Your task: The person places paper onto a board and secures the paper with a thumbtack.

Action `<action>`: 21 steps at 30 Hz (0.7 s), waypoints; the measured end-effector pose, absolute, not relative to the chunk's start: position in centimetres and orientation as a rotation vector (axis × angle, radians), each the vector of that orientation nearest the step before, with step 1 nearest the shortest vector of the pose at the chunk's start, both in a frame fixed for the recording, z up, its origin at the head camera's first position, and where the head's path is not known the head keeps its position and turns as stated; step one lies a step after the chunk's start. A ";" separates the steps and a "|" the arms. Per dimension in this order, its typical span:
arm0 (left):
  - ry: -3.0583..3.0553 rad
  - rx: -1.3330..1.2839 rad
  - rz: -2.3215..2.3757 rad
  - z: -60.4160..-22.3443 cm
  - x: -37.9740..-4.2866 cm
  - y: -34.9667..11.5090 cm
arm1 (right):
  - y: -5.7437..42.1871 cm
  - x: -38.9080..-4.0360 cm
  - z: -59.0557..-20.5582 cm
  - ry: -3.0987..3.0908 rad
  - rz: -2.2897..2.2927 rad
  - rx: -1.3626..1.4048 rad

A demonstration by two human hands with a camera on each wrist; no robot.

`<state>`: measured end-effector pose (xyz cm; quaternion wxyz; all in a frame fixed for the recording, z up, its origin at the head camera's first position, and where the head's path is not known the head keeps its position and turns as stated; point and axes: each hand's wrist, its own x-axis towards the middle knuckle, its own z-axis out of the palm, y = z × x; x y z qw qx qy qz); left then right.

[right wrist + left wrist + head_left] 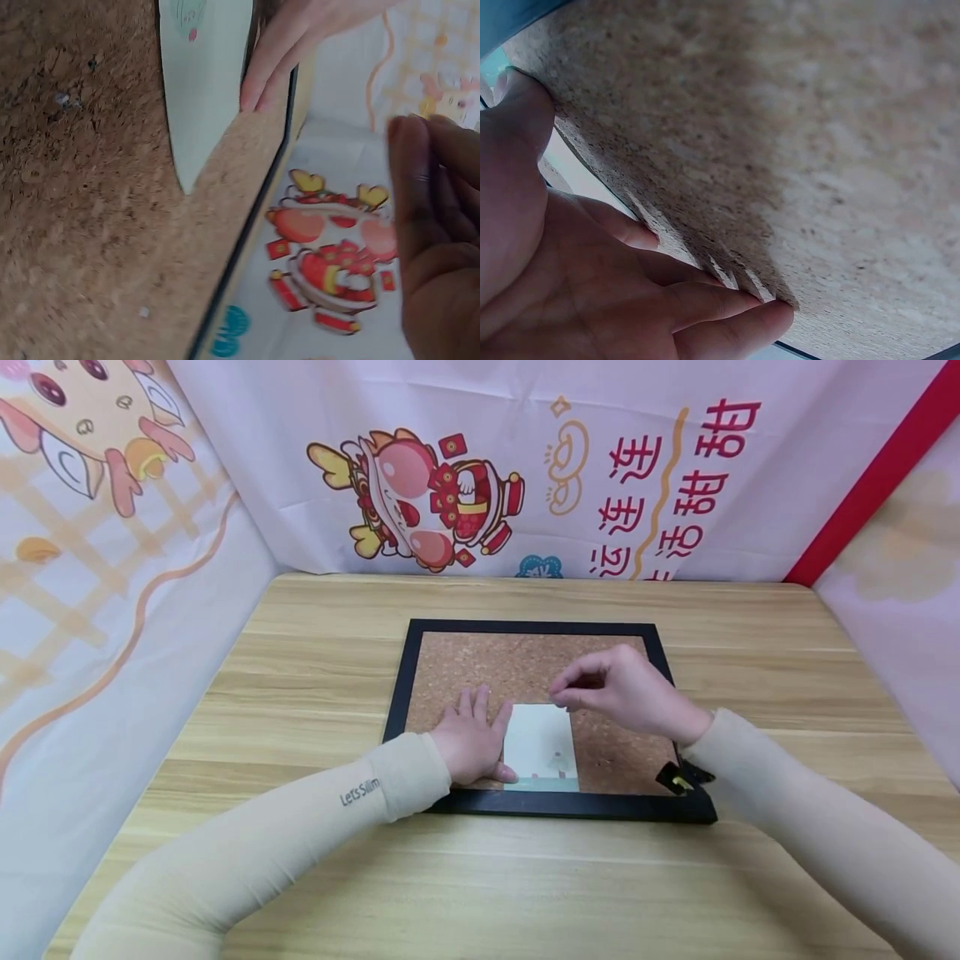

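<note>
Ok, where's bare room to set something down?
Bare tabletop lies left of the black frame, in front between the sleeves, and behind toward the printed backdrop. Crowded: the cork around the pale card, where the left hand rests and the right hand hovers.

The left grip [472, 743] rests on the left part of the board [487, 660], with the paper [538, 735] just to its right on that same board. The right grip [626, 689] is over the board by the paper's far right corner, seemingly raised a little, though the views leave the gap hard to judge. Beneath both grips the board lies on the worktop [322, 677]; beyond them is the cloth [270, 443].
</note>
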<state>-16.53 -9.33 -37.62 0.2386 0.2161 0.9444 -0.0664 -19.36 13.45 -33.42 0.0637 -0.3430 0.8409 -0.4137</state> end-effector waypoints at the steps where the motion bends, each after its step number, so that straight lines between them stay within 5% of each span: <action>1: 2.586 0.591 -0.189 -37.6 -16.5 -9.3 | 13.5 -19.9 -33.7 2.507 -1.228 -0.924; 6: 2.582 0.586 -0.214 -37.6 -16.5 -9.2 | 13.3 -22.4 -35.4 2.333 -1.128 -0.643; 21: 2.575 0.584 -0.213 -37.6 -16.6 -9.3 | 11.1 -24.9 -37.7 2.225 -0.924 -0.466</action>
